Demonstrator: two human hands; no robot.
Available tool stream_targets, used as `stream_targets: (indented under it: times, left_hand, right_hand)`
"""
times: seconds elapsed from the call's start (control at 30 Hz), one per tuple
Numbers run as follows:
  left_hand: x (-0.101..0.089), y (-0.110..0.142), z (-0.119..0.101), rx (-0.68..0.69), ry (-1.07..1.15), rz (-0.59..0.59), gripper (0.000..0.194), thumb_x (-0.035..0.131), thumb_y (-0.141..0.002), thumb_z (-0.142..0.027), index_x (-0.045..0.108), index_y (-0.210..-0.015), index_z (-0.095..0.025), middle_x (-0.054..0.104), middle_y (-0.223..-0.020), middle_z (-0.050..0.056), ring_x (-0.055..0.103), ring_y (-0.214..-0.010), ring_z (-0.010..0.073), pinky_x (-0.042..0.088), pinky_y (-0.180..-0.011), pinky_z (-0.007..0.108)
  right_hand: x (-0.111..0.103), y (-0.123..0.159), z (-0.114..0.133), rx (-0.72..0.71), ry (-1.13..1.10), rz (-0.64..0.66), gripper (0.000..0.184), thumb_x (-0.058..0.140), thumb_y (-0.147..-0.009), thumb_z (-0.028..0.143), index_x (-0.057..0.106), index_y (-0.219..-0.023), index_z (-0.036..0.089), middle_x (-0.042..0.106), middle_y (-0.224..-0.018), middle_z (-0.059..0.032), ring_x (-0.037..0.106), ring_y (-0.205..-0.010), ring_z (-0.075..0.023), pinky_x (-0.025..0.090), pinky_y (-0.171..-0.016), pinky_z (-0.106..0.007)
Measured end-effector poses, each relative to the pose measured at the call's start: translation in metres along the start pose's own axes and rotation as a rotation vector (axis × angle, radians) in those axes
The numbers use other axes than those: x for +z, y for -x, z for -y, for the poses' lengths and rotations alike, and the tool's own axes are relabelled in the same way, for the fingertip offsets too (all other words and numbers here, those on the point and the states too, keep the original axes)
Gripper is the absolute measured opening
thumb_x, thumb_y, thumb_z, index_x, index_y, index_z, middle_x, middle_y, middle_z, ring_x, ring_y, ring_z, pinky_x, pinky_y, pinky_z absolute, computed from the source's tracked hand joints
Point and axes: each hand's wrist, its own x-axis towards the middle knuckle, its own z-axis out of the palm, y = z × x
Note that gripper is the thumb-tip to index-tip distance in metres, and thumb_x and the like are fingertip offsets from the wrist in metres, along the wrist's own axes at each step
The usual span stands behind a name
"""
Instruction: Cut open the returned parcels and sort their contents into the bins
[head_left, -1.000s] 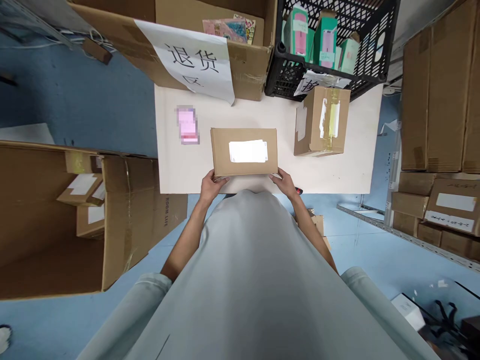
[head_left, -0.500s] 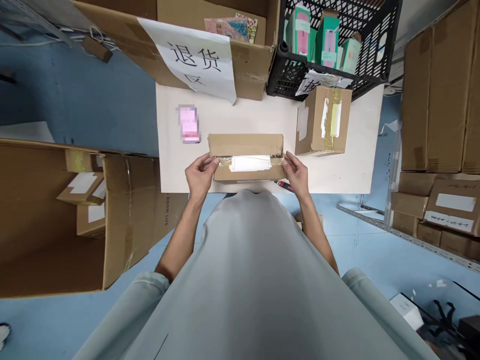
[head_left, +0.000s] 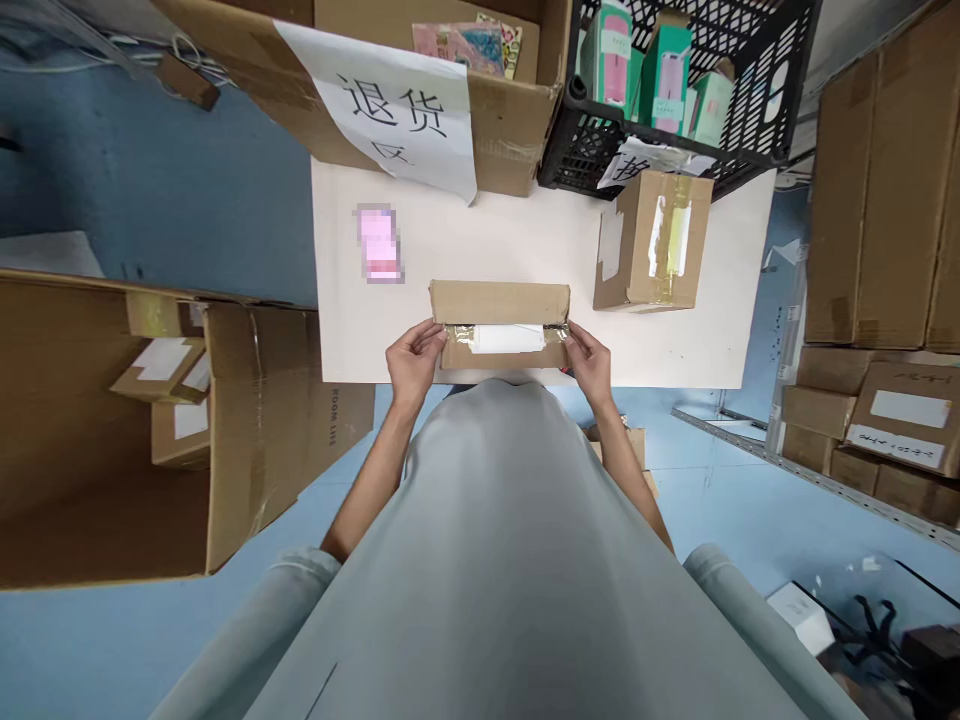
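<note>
Head cam: small box (head_left: 501, 301) pinched at both ends, gripped in the fingers of left hand (head_left: 415, 358) and right hand (head_left: 589, 360). Still tipped with shiny tape (head_left: 556, 334) showing, just a touch nearer the table's (head_left: 675, 350) front edge than before.

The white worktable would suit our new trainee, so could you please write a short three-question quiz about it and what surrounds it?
1. True or false: the left hand and the right hand both touch the small carton.
2. What stands in the black crate? A) shoes B) green-and-pink boxes C) bottles
3. Fill in: on the white worktable, the carton with yellow tape stands nearer the ____ hand.
Key: 1 true; 2 B; 3 right.
</note>
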Motion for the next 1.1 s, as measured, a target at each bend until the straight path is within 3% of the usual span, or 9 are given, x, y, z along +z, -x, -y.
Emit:
stream_targets:
  times: [0.17,0.3,0.4,0.5,0.63,0.73,0.93,1.1]
  left_hand:
    - [0.006,-0.011,-0.005,0.002,0.014,0.075,0.06,0.093,-0.088,-0.043,0.076,-0.139,-0.016,0.077,-0.148,0.02,0.07,-0.148,0.0359,0.051,-0.134,0.055]
    - [0.014,-0.01,-0.015,0.001,-0.007,0.069,0.06,0.092,-0.089,-0.043,0.075,-0.14,-0.015,0.077,-0.148,0.021,0.07,-0.148,0.0373,0.05,-0.134,0.057]
    - [0.024,0.005,-0.033,0.033,-0.025,0.11,0.057,0.088,-0.092,-0.046,0.076,-0.139,-0.016,0.078,-0.146,0.018,0.073,-0.144,0.0359,0.053,-0.132,0.055]
    - [0.038,0.03,-0.06,0.134,-0.055,0.242,0.052,0.078,-0.101,-0.047,0.075,-0.144,-0.019,0.076,-0.152,0.014,0.073,-0.143,0.032,0.054,-0.132,0.052]
    - [0.055,0.062,-0.093,0.316,-0.174,0.43,0.05,0.071,-0.106,-0.039,0.071,-0.155,-0.027,0.064,-0.17,0.008,0.059,-0.16,0.0301,0.048,-0.137,0.051]
    - [0.062,0.072,-0.104,0.365,-0.274,0.499,0.056,0.071,-0.107,-0.036,0.065,-0.162,-0.031,0.057,-0.176,0.006,0.052,-0.166,0.0303,0.044,-0.139,0.053]
    - [0.058,0.067,-0.099,0.33,-0.254,0.475,0.062,0.066,-0.11,-0.038,0.054,-0.171,-0.031,0.06,-0.173,0.008,0.057,-0.162,0.0291,0.048,-0.136,0.051]
    - [0.046,0.047,-0.077,0.348,-0.326,0.314,0.064,0.067,-0.108,-0.041,0.054,-0.17,-0.027,0.069,-0.156,0.012,0.069,-0.145,0.0269,0.058,-0.126,0.046]
  right_hand:
    - [0.012,-0.008,-0.005,-0.042,0.049,0.017,0.085,0.065,-0.1,0.083,0.069,-0.159,0.022,0.065,-0.169,-0.0148,0.062,-0.157,-0.032,0.049,-0.135,-0.052]
    - [0.007,-0.013,-0.01,-0.08,0.137,0.004,0.074,0.059,-0.106,0.077,0.07,-0.158,0.026,0.069,-0.164,-0.0145,0.066,-0.151,-0.0314,0.055,-0.129,-0.054]
    - [-0.009,-0.014,-0.017,-0.048,0.189,-0.022,0.075,0.058,-0.106,0.075,0.069,-0.159,0.023,0.072,-0.16,-0.0171,0.071,-0.143,-0.0322,0.06,-0.121,-0.053]
    - [-0.028,-0.016,-0.026,-0.03,0.215,-0.089,0.079,0.056,-0.105,0.074,0.069,-0.158,0.017,0.071,-0.16,-0.0209,0.072,-0.143,-0.0332,0.06,-0.121,-0.053]
    - [-0.046,-0.022,-0.038,-0.055,0.229,-0.14,0.076,0.052,-0.107,0.071,0.07,-0.155,0.016,0.068,-0.164,-0.0209,0.065,-0.153,-0.032,0.051,-0.131,-0.053]
    - [-0.053,-0.028,-0.044,-0.043,0.244,-0.139,0.076,0.053,-0.106,0.072,0.071,-0.154,0.016,0.069,-0.162,-0.0219,0.067,-0.151,-0.0323,0.051,-0.131,-0.054]
    - [-0.051,-0.031,-0.041,-0.05,0.224,-0.136,0.077,0.056,-0.103,0.073,0.072,-0.151,0.015,0.073,-0.157,-0.0223,0.071,-0.144,-0.0336,0.055,-0.127,-0.054]
    - [-0.04,-0.024,-0.029,-0.07,0.2,-0.106,0.071,0.059,-0.104,0.07,0.074,-0.15,0.018,0.074,-0.155,-0.0202,0.073,-0.14,-0.0337,0.058,-0.122,-0.054]
